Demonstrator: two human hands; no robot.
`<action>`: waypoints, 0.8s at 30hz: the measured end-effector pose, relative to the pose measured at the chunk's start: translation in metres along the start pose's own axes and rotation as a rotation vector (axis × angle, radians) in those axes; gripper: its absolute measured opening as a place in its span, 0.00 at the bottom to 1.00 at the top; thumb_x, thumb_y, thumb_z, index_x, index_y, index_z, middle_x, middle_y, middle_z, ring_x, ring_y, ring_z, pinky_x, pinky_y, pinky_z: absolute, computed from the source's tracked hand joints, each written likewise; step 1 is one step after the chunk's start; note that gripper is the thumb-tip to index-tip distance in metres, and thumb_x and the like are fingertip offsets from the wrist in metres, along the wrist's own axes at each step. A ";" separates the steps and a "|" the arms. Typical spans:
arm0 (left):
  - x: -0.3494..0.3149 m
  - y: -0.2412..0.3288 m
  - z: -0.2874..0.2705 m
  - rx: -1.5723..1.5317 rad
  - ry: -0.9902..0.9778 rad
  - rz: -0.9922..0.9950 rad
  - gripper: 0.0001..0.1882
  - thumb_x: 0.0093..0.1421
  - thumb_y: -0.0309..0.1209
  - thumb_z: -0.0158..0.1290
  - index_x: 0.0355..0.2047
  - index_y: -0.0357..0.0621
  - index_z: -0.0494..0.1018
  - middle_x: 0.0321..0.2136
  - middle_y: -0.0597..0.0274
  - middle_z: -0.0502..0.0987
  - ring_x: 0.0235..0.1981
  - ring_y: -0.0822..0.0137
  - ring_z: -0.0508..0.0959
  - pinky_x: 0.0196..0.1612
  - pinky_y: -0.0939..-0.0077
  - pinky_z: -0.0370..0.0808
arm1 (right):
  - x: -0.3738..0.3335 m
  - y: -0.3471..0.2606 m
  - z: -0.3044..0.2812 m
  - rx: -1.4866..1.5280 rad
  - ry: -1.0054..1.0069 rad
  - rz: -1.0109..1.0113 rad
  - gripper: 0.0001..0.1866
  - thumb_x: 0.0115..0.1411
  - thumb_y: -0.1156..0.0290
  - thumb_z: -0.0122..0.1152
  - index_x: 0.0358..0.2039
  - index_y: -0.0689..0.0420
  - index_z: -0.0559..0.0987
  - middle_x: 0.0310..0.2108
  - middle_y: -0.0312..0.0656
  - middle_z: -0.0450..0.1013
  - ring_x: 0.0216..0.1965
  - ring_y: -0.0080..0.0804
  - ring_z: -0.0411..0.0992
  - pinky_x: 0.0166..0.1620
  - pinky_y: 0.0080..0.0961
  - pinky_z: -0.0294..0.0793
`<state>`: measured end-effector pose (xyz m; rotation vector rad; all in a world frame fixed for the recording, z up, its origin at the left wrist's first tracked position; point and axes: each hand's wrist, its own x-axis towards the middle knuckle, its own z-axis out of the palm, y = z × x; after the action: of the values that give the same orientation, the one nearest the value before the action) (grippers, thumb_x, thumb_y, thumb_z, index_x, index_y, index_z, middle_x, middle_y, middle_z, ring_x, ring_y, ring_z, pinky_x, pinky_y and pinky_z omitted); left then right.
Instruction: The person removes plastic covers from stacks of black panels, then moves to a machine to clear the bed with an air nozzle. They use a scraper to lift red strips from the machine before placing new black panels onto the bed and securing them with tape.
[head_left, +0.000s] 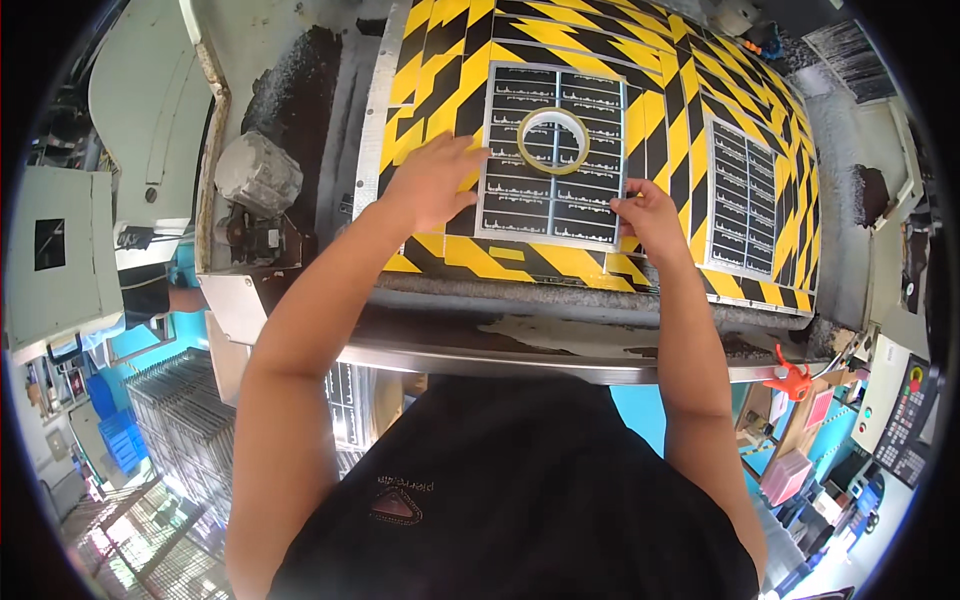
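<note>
A flat rectangular panel (515, 212) with rows of black strips and a pale border lies on a surface covered in yellow-and-black striped tape (458, 90). On its upper middle rests a roll of tape (553, 170), lying flat, yellowish at the rim. My left hand (432, 182) has its fingers spread at the panel's left edge, fingertips touching or just beside it. At the right edge, my right hand (652, 218) pinches the panel's border between thumb and fingers.
A similar panel (742, 200) lies farther right on the striped surface. A grey motor-like part (258, 172) sits to the left. Below right hang a red spray gun (792, 375) and a machine control panel (905, 415). Stacked wire racks (180, 400) stand lower left.
</note>
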<state>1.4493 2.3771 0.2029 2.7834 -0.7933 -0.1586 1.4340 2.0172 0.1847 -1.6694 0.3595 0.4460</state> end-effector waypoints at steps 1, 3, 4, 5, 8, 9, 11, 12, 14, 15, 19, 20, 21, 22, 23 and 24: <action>0.002 0.003 -0.001 -0.008 -0.004 0.002 0.30 0.62 0.43 0.59 0.63 0.53 0.67 0.65 0.53 0.67 0.67 0.44 0.65 0.66 0.53 0.65 | 0.000 0.000 -0.001 -0.003 0.003 0.008 0.16 0.60 0.75 0.67 0.48 0.62 0.76 0.29 0.36 0.78 0.26 0.18 0.72 0.29 0.16 0.72; 0.005 0.009 -0.002 0.051 -0.245 -0.005 0.37 0.62 0.45 0.59 0.69 0.57 0.61 0.73 0.59 0.53 0.74 0.44 0.49 0.73 0.50 0.51 | -0.001 0.001 -0.003 -0.052 0.016 0.031 0.15 0.60 0.74 0.66 0.47 0.59 0.76 0.30 0.33 0.78 0.27 0.17 0.73 0.29 0.15 0.72; 0.006 0.010 -0.002 0.046 -0.248 -0.005 0.37 0.62 0.45 0.59 0.69 0.57 0.61 0.73 0.59 0.53 0.74 0.44 0.49 0.73 0.50 0.51 | -0.001 0.001 -0.004 -0.054 0.016 0.037 0.15 0.60 0.74 0.66 0.47 0.59 0.76 0.30 0.33 0.78 0.27 0.17 0.73 0.29 0.15 0.72; 0.008 0.011 -0.002 0.035 -0.265 -0.006 0.37 0.62 0.45 0.59 0.70 0.58 0.60 0.74 0.60 0.52 0.74 0.43 0.48 0.73 0.48 0.50 | -0.001 0.001 -0.006 -0.040 0.013 0.034 0.16 0.60 0.74 0.66 0.48 0.59 0.76 0.30 0.33 0.78 0.27 0.17 0.73 0.29 0.15 0.72; 0.010 0.011 -0.004 0.016 -0.291 -0.008 0.38 0.62 0.45 0.60 0.70 0.58 0.59 0.74 0.63 0.52 0.74 0.41 0.47 0.73 0.45 0.48 | 0.001 0.001 -0.007 -0.025 0.016 0.048 0.17 0.59 0.74 0.67 0.49 0.59 0.76 0.29 0.33 0.78 0.27 0.17 0.74 0.29 0.15 0.72; 0.010 0.011 -0.004 0.014 -0.293 -0.007 0.38 0.62 0.45 0.60 0.70 0.57 0.59 0.74 0.64 0.52 0.74 0.41 0.47 0.73 0.44 0.48 | 0.001 0.001 -0.007 -0.016 0.021 0.051 0.17 0.59 0.74 0.67 0.49 0.59 0.76 0.29 0.33 0.78 0.27 0.17 0.74 0.29 0.15 0.72; 0.010 0.011 -0.004 0.002 -0.304 -0.016 0.39 0.62 0.44 0.60 0.70 0.57 0.59 0.74 0.64 0.52 0.74 0.41 0.46 0.73 0.43 0.48 | 0.001 -0.001 -0.006 -0.008 0.024 0.060 0.17 0.59 0.74 0.67 0.49 0.59 0.76 0.29 0.33 0.78 0.27 0.17 0.74 0.29 0.15 0.72; 0.011 0.011 -0.004 -0.004 -0.309 -0.023 0.39 0.61 0.43 0.61 0.70 0.57 0.59 0.74 0.64 0.52 0.74 0.42 0.45 0.73 0.42 0.47 | 0.001 -0.001 -0.006 0.003 0.021 0.060 0.17 0.60 0.74 0.67 0.49 0.59 0.75 0.30 0.34 0.78 0.27 0.17 0.74 0.29 0.14 0.72; 0.010 0.010 -0.002 -0.008 -0.308 -0.024 0.39 0.61 0.43 0.61 0.70 0.57 0.59 0.74 0.64 0.52 0.74 0.42 0.45 0.74 0.42 0.47 | 0.001 -0.001 -0.005 0.013 0.021 0.068 0.17 0.60 0.74 0.67 0.50 0.59 0.75 0.30 0.34 0.78 0.28 0.16 0.74 0.29 0.14 0.72; 0.010 0.010 -0.001 -0.006 -0.301 -0.025 0.39 0.61 0.43 0.61 0.70 0.57 0.59 0.74 0.64 0.53 0.74 0.42 0.45 0.74 0.42 0.47 | 0.001 0.000 -0.005 0.009 0.033 0.065 0.17 0.60 0.74 0.66 0.50 0.59 0.75 0.30 0.34 0.79 0.27 0.16 0.74 0.29 0.14 0.72; 0.010 0.008 0.002 -0.024 -0.292 -0.021 0.39 0.61 0.42 0.62 0.70 0.57 0.60 0.73 0.64 0.54 0.74 0.42 0.46 0.74 0.42 0.46 | 0.001 0.000 -0.003 0.023 0.074 0.077 0.17 0.59 0.76 0.67 0.49 0.63 0.76 0.30 0.35 0.79 0.27 0.16 0.73 0.29 0.14 0.71; 0.010 0.008 0.003 -0.026 -0.286 -0.022 0.39 0.60 0.42 0.62 0.70 0.57 0.60 0.73 0.64 0.54 0.74 0.42 0.46 0.74 0.42 0.46 | 0.001 0.000 -0.003 0.022 0.072 0.084 0.17 0.59 0.76 0.67 0.49 0.63 0.76 0.30 0.35 0.79 0.27 0.16 0.73 0.29 0.14 0.71; 0.010 0.007 0.002 -0.028 -0.280 -0.023 0.39 0.60 0.42 0.62 0.70 0.57 0.60 0.73 0.65 0.55 0.74 0.42 0.46 0.73 0.42 0.47 | 0.002 -0.001 -0.003 0.024 0.072 0.083 0.18 0.59 0.76 0.68 0.49 0.63 0.76 0.30 0.36 0.79 0.27 0.16 0.73 0.29 0.14 0.71; 0.010 0.007 0.002 -0.032 -0.285 -0.024 0.39 0.60 0.42 0.62 0.70 0.57 0.60 0.73 0.65 0.55 0.74 0.42 0.46 0.73 0.42 0.47 | 0.001 -0.002 -0.003 0.025 0.073 0.081 0.18 0.59 0.76 0.68 0.49 0.63 0.76 0.30 0.36 0.79 0.27 0.16 0.73 0.29 0.14 0.71; 0.010 0.007 0.002 -0.030 -0.277 -0.021 0.39 0.60 0.42 0.62 0.70 0.57 0.60 0.73 0.65 0.55 0.74 0.42 0.46 0.73 0.42 0.47 | 0.001 -0.002 -0.003 0.023 0.071 0.087 0.18 0.59 0.76 0.68 0.49 0.63 0.76 0.30 0.36 0.79 0.27 0.16 0.73 0.29 0.14 0.71; 0.010 0.007 0.002 -0.028 -0.268 -0.018 0.39 0.60 0.42 0.62 0.70 0.57 0.60 0.73 0.65 0.55 0.74 0.42 0.47 0.73 0.42 0.47 | 0.001 -0.002 -0.002 0.014 0.085 0.091 0.18 0.59 0.76 0.68 0.49 0.63 0.76 0.29 0.36 0.79 0.26 0.16 0.73 0.28 0.14 0.70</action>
<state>1.4539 2.3653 0.2021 2.7786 -0.8173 -0.5515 1.4365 2.0153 0.1864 -1.6665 0.5017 0.4392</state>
